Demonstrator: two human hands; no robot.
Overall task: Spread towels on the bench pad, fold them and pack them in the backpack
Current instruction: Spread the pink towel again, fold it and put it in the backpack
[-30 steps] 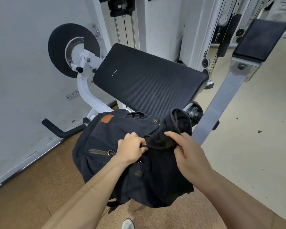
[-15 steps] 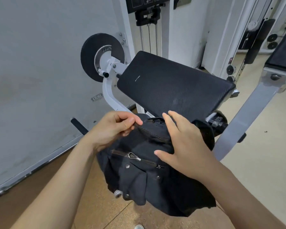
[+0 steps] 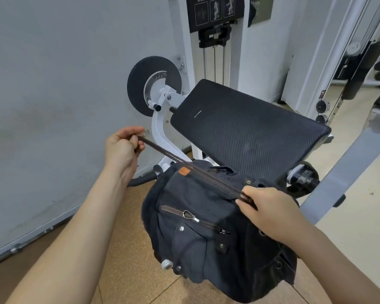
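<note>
A dark canvas backpack [image 3: 202, 233] lies in front of me, below the near edge of the black bench pad [image 3: 246, 130]. A brown drawstring cord [image 3: 173, 157] runs taut from the bag's top up to the left. My left hand [image 3: 123, 148] pinches the cord's far end, raised to the left of the bag. My right hand [image 3: 270, 212] grips the cord and the bag's top edge at the right. The bench pad is bare; no towel is in view.
The pad belongs to a white arm machine with a black round disc [image 3: 151, 84] and weight stack [image 3: 215, 38] behind it. A grey wall [image 3: 53, 84] is at the left, a grey metal bar [image 3: 347, 163] at the right, tan floor [image 3: 123, 249] below.
My left hand has pulled the cord out and up to the left until it is taut. My right hand moved from lying on the bag to gripping its top edge.
</note>
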